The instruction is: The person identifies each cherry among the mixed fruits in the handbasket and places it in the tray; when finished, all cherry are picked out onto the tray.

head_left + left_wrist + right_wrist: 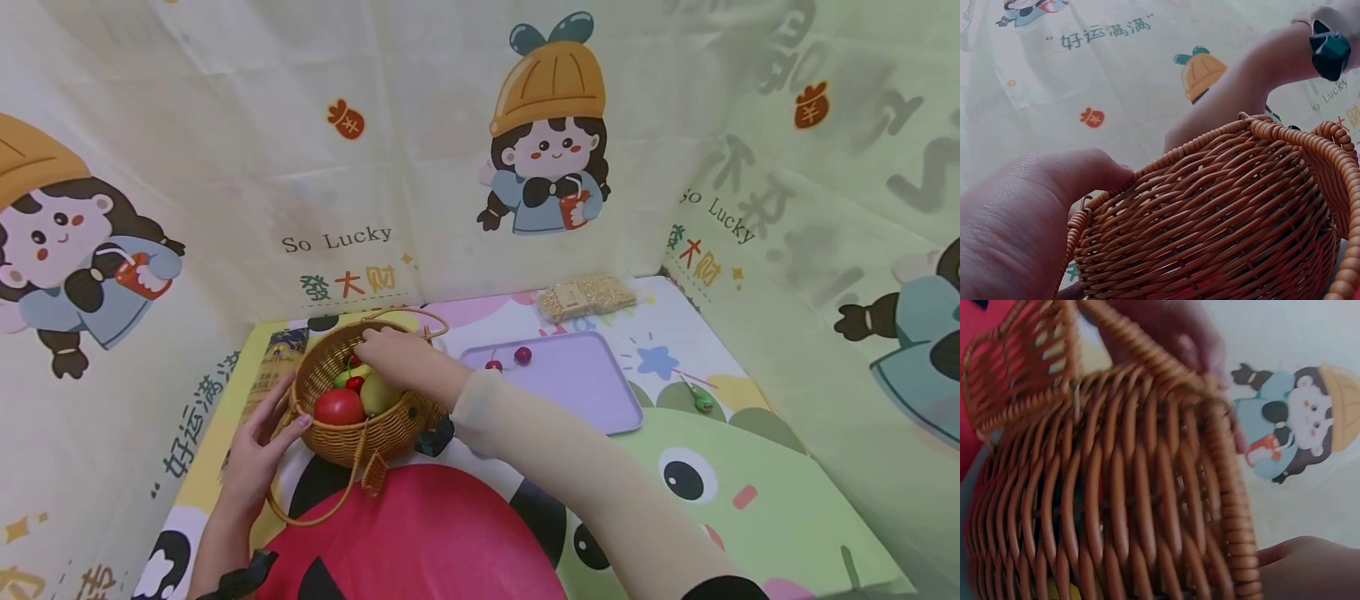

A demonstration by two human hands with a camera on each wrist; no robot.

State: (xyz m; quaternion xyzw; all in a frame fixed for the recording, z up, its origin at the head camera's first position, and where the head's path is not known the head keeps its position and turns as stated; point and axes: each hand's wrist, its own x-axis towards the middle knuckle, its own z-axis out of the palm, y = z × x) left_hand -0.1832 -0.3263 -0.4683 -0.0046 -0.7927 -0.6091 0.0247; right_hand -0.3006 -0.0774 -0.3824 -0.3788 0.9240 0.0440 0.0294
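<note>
A brown wicker basket (341,442) stands at the left of the table, holding fruit. In it I see a red apple-like fruit (339,407), a greenish pear-like fruit (378,395) and a small red cherry (354,384). My left hand (251,458) holds the basket's left side, its thumb (1094,170) over the rim. Reaching across from the right, my right hand (397,358) is inside the basket at its far side. Its fingertips are hidden among the fruit and behind the wickerwork, so what they touch does not show.
A lilac tray (566,396) lies right of the basket, two cherries (522,356) at its far left part. Behind it is a bag of pale grains (587,297). A dark-and-gold packet (273,367) lies left of the basket. A small green object (702,400) is at right.
</note>
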